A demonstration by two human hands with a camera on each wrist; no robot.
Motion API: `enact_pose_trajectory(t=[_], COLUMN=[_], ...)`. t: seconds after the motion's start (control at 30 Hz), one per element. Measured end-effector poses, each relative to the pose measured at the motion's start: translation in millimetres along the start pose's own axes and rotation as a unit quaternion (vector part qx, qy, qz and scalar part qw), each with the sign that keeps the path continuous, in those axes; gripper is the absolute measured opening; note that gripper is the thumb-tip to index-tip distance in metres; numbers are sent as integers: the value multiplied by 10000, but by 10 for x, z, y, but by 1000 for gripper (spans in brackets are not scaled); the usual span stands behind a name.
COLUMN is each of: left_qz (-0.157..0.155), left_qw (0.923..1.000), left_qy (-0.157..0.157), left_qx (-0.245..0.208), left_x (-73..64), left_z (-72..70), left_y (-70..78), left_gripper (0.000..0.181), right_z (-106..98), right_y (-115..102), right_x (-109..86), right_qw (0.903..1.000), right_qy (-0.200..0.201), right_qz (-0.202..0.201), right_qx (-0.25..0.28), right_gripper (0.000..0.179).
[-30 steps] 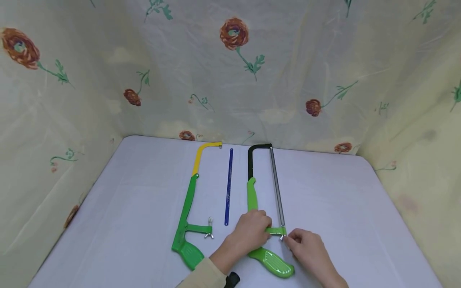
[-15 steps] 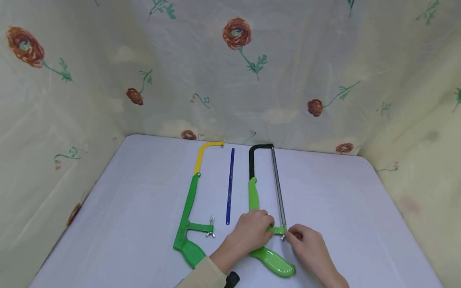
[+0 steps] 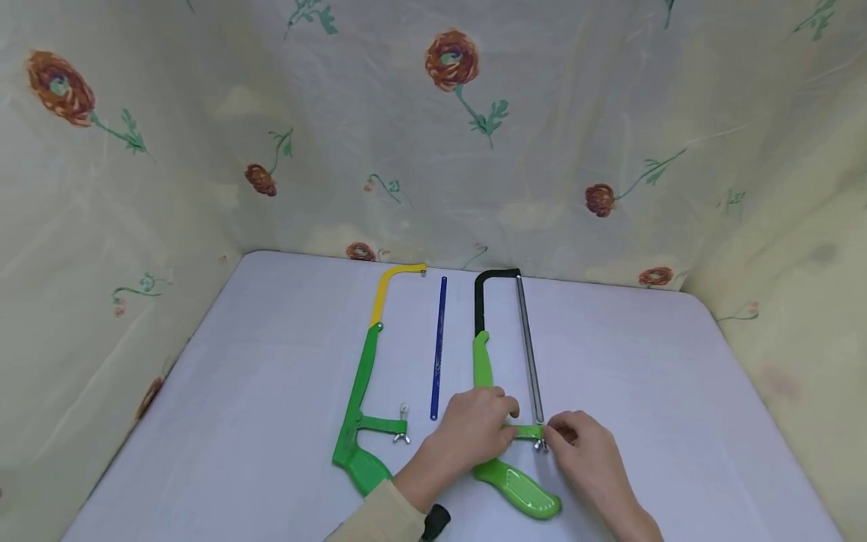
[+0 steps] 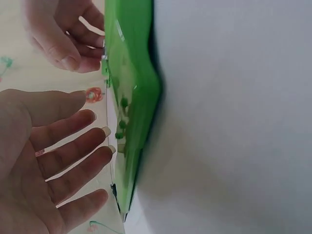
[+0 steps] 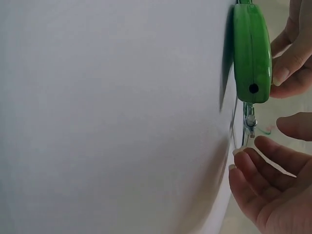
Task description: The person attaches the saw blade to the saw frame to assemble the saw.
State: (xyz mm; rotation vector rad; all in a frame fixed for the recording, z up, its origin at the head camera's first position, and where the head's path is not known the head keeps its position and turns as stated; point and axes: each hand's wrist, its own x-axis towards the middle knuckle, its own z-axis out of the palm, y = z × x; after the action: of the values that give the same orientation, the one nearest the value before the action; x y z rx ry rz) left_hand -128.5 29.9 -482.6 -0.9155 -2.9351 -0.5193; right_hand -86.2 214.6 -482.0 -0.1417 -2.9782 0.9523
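Observation:
A light green hacksaw with a black front arm lies on the table, a grey blade along its open side. My left hand is over its frame, thumb at the short crossbar; in the left wrist view its fingers are spread loosely beside the frame. Just right of the crossbar end and its wing nut is my right hand. The right wrist view shows its thumb apart from the bent fingers, with fingertips close to the wing nut.
To the left lies a second hacksaw frame, dark green with a yellow front arm and its own wing nut. Between the two saws is a loose blue hacksaw blade. Floral cloth hangs around the white table.
My right thumb and fingers have come off the wing nut and moved slightly up beside it. The left index finger has lifted from the crossbar. The whole head view has shifted a little.

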Motion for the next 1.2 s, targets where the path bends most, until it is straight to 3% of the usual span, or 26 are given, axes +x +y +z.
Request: enact_pose_trajectory(t=[0.27, 0.5, 0.77, 1.2], left_qz=[-222, -327, -653, -1128], left_qw=[9997, 9990, 9975, 9928], left_qy=[-5, 278, 273, 406], left_qx=[-102, -106, 84, 21], left_x=[17, 18, 27, -97], left_z=[-122, -229, -292, -396], left_y=[-59, -198, -320, -594], left_gripper=[22, 21, 20, 22], right_z=[-71, -96, -35, 144], right_y=[-68, -188, -381, -582], right_x=[70, 148, 287, 421], right_qw=[9986, 9973, 9942, 9952], right_qy=[296, 180, 109, -236], right_qz=[-441, -674, -1030, -937], right_qx=[34, -242, -300, -139], right_gripper=[22, 26, 26, 30])
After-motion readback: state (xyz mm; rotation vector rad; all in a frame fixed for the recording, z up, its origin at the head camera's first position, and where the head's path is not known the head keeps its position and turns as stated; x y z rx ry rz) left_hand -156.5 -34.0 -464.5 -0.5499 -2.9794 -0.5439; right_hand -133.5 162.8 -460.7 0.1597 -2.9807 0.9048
